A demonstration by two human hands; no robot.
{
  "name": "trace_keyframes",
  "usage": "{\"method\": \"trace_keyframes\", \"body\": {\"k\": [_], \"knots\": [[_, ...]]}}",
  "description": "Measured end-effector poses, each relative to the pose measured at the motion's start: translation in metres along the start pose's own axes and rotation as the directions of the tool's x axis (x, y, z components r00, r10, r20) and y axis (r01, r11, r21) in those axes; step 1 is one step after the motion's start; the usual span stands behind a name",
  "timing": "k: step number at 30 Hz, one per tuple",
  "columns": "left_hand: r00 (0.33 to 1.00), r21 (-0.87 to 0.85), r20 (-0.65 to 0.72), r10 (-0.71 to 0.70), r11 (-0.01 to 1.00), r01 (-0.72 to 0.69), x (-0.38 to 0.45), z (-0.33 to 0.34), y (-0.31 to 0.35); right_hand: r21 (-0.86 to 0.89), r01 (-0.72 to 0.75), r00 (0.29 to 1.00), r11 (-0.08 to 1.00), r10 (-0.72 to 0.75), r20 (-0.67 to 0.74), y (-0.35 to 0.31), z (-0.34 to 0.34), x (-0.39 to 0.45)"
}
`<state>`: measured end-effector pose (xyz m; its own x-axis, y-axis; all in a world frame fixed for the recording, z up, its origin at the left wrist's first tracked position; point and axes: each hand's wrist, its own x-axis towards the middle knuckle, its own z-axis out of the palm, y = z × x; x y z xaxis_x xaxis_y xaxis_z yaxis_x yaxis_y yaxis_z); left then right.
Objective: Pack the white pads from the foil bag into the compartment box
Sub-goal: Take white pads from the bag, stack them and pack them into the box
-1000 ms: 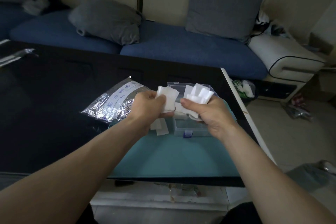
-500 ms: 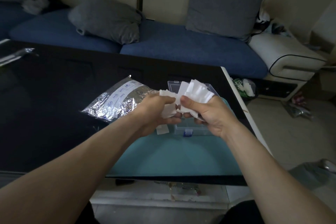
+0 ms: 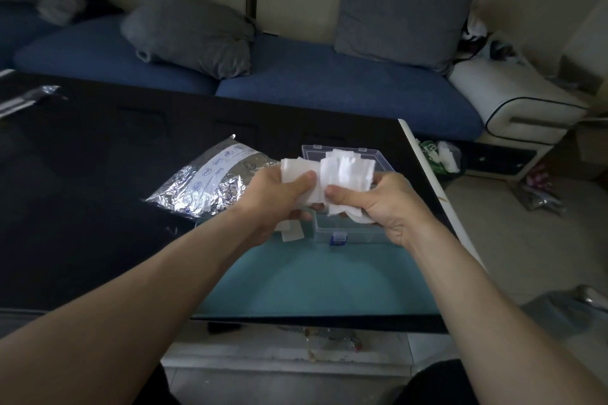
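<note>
1. Holding the white pads (image 3: 345,171) above the compartment box (image 3: 348,227), you have both hands raised over the table (image 3: 98,207).
2. Your left hand (image 3: 276,200) pinches one pad; its fingers are clamped on it.
3. Your right hand (image 3: 378,204) grips a fanned bunch.
4. Loose pads (image 3: 291,233) lie beside the box; the foil bag (image 3: 210,184) rests to its left.

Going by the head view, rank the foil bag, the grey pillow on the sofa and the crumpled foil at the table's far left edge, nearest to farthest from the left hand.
1. Foil bag: on the black table, just left of the left hand.
2. Grey pillow: on the blue sofa beyond the table.
3. Crumpled foil: at the table's far left edge.
</note>
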<state>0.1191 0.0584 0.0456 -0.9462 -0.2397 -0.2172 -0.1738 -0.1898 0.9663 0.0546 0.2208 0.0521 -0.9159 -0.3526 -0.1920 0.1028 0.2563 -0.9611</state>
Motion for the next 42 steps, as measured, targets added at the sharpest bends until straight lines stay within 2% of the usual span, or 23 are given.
{"method": "trace_keyframes", "body": {"k": [4,9,11,15,18,23,28,30,33,35,37,42], "knots": [[0.996,-0.010,-0.084,0.015,1.000,-0.016,0.000,-0.001,0.001,0.168,-0.020,1.000,0.986,0.020,-0.001,-0.003,0.001,-0.001],[0.997,-0.035,-0.079,-0.004,0.999,0.001,0.000,0.001,0.004,0.255,-0.097,0.992,0.962,0.072,0.105,-0.006,0.003,-0.003],[0.998,-0.069,-0.052,-0.029,0.997,0.025,-0.002,0.002,0.007,0.257,-0.104,0.991,0.961,0.076,0.114,-0.006,0.005,-0.003],[0.998,-0.180,0.022,-0.052,0.982,0.056,-0.004,0.002,0.013,0.199,-0.098,0.995,0.975,0.096,0.021,-0.008,0.006,-0.005],[0.999,-0.130,0.049,-0.005,0.991,0.012,-0.005,0.002,0.010,0.173,-0.093,0.995,0.981,0.097,-0.015,-0.010,0.006,-0.006],[1.000,-0.131,-0.025,-0.017,0.991,0.013,-0.001,0.001,0.004,0.213,-0.104,0.994,0.972,0.099,0.037,-0.012,0.005,-0.008],[0.978,-0.150,-0.207,-0.022,0.989,-0.010,0.005,-0.001,0.003,0.313,-0.104,0.995,0.944,0.097,0.039,-0.012,0.001,-0.003],[0.970,-0.176,-0.243,-0.015,0.984,-0.029,0.007,-0.002,0.003,0.360,-0.101,0.994,0.928,0.075,0.084,-0.013,-0.002,-0.003],[0.977,-0.221,-0.215,0.002,0.974,-0.050,0.004,0.002,0.006,0.250,-0.082,0.992,0.965,0.055,0.114,-0.013,0.003,-0.008],[0.986,-0.234,-0.165,0.005,0.971,-0.044,0.001,0.005,0.009,0.122,-0.062,0.997,0.991,0.057,0.046,-0.010,0.009,-0.009],[0.991,-0.218,-0.131,0.002,0.975,-0.031,0.000,0.006,0.009,0.080,-0.041,0.999,0.996,0.043,-0.014,-0.007,0.011,-0.007],[0.989,-0.001,-0.104,0.102,0.995,-0.102,0.002,0.003,0.001,0.057,0.018,1.000,0.998,-0.019,0.005,-0.003,0.006,-0.004]]}}
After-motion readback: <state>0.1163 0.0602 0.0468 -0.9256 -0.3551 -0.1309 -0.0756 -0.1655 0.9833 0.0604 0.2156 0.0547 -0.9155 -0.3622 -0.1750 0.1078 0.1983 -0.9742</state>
